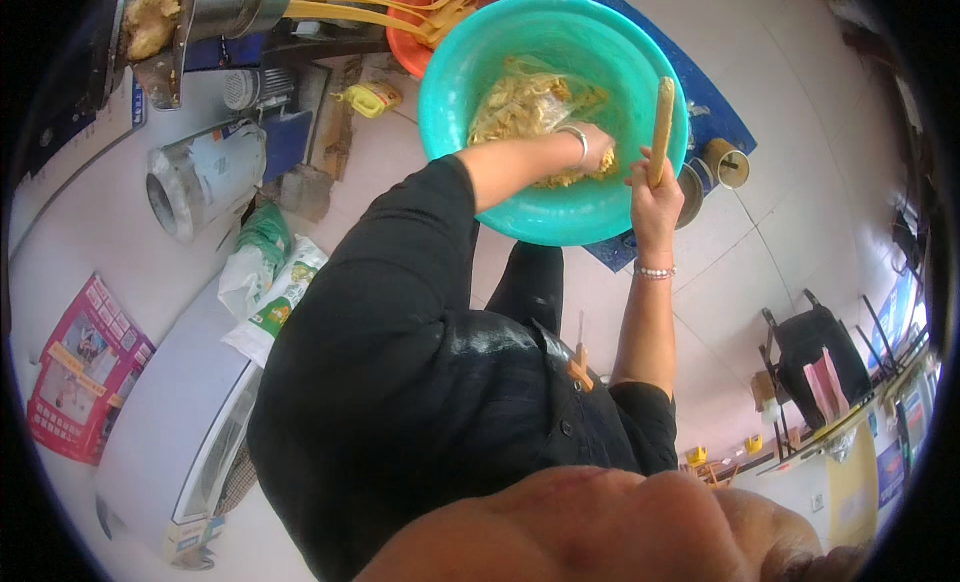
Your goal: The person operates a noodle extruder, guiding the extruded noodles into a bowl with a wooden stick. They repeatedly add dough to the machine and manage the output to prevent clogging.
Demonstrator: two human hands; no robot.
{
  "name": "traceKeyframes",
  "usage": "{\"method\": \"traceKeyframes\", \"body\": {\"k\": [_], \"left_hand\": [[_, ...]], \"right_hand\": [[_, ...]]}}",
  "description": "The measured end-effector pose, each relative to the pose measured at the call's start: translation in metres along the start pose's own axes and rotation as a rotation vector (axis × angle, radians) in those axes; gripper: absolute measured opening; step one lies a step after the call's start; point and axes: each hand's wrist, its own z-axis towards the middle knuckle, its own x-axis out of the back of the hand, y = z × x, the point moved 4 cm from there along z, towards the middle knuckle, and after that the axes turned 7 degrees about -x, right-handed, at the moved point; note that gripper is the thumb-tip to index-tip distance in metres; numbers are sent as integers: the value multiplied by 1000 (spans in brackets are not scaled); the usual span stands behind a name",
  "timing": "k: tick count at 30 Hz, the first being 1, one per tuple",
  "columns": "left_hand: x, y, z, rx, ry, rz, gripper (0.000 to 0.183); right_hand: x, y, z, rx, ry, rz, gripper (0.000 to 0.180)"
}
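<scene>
A large turquoise plastic basin (450, 94) holds crumbly yellow dough (559, 180) and a clear plastic bag (517, 94) with more pale yellow dough pieces. My left hand (596, 145), with a silver bangle at its wrist, reaches down into the basin, its fingers closed around some crumbly dough. My right hand (655, 195), wearing a beaded bracelet, grips the lower end of a short wooden stick (662, 128) that stands upright over the basin's right rim. Flat yellow strips (352, 11) run from a metal machine's outlet (232, 8) into a red basin (405, 38).
A blue board or low table (720, 113) lies beneath the turquoise basin, with an open can (727, 164) near its right edge. On the left are a yellow bottle (373, 98), a metal cylinder with a motor (206, 173) and bags (281, 289) on a white cabinet (169, 402). A black chair (817, 357) stands lower right.
</scene>
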Motion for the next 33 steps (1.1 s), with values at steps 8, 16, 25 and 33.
{"method": "traceKeyframes", "body": {"k": [8,16,25,33], "left_hand": [[-28,-35,-36,61,512,-765,20],[15,-10,-98,-182,530,-732,83],[28,-30,-98,-160,657,-1534,68],[-4,-31,-120,-62,181,-1605,54]], "right_hand": [[-21,0,12,-10,11,-143,25],[-54,-10,16,-190,-402,317,47],[-49,-5,35,-336,-394,555,30],[-76,3,11,-161,-366,330,53]]}}
